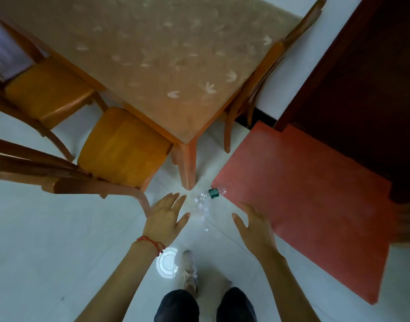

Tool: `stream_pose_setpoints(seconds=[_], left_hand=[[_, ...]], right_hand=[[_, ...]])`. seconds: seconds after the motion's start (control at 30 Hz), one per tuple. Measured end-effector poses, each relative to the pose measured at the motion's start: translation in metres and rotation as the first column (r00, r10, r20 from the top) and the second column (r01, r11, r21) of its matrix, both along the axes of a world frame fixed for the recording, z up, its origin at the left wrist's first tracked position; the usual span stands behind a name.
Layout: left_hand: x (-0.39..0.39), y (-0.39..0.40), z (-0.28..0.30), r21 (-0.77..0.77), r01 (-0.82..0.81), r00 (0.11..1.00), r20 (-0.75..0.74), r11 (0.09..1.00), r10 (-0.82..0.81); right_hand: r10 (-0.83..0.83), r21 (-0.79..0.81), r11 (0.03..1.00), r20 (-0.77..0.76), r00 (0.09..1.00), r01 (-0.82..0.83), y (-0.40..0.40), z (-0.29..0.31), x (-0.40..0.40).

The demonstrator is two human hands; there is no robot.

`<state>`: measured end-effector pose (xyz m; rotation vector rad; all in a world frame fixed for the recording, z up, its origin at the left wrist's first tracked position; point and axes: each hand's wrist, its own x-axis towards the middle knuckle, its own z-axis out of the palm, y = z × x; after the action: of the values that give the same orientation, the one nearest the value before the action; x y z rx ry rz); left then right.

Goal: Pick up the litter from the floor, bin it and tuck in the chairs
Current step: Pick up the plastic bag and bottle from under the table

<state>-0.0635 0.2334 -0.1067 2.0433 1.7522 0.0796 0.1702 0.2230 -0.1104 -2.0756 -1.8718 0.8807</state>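
A crushed clear plastic bottle (205, 204) with a green label lies on the white floor by the table leg, at the corner of the red mat. My left hand (166, 217) hovers just left of it, fingers spread and empty. My right hand (255, 225) hangs to its right, open and empty, over the mat's edge. A wooden chair (122, 145) stands pulled out from the table at the left. A second chair (43, 94) stands further left, also out from the table. A third chair (266, 73) sits close against the table's right side.
The table (166, 54) has a patterned brown cover, and its leg (187, 166) stands just beyond the bottle. A red mat (303, 194) lies before a dark door (366, 89). My shoe (190, 270) and a round light reflection (168, 263) show on the floor.
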Motion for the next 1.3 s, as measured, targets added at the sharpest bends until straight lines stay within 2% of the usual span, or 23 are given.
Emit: stream_pose_setpoints(seconds=[0.1,0.27,0.47,0.7,1.0,1.3], left_hand=[[0.002,0.016,-0.025,0.021,-0.06,0.997,0.054,0.998,0.059],[0.011,0.031,-0.073,-0.062,-0.163,0.977,0.129,0.985,0.17],[0.025,0.048,-0.148,-0.147,-0.255,0.941,0.189,0.956,0.28],[0.034,0.067,-0.259,-0.191,-0.232,0.96,0.117,0.954,0.256],[0.031,0.099,-0.418,-0.14,-0.203,0.977,0.035,0.969,0.21],[0.054,0.127,-0.543,-0.147,-0.265,0.942,0.173,0.953,0.288]], right_hand=[[-0.02,-0.024,1.0,-0.031,0.999,0.02,0.016,-0.023,0.003],[-0.053,-0.074,0.996,-0.094,0.994,0.046,0.039,-0.076,0.014],[-0.044,-0.106,0.994,-0.101,0.994,0.033,0.066,-0.156,0.025],[0.035,-0.096,0.994,-0.101,0.994,-0.045,0.097,-0.258,0.028],[0.239,-0.029,0.971,0.017,0.971,-0.239,0.142,-0.418,0.03],[0.359,0.061,0.93,0.052,0.932,-0.362,0.195,-0.551,0.033]])
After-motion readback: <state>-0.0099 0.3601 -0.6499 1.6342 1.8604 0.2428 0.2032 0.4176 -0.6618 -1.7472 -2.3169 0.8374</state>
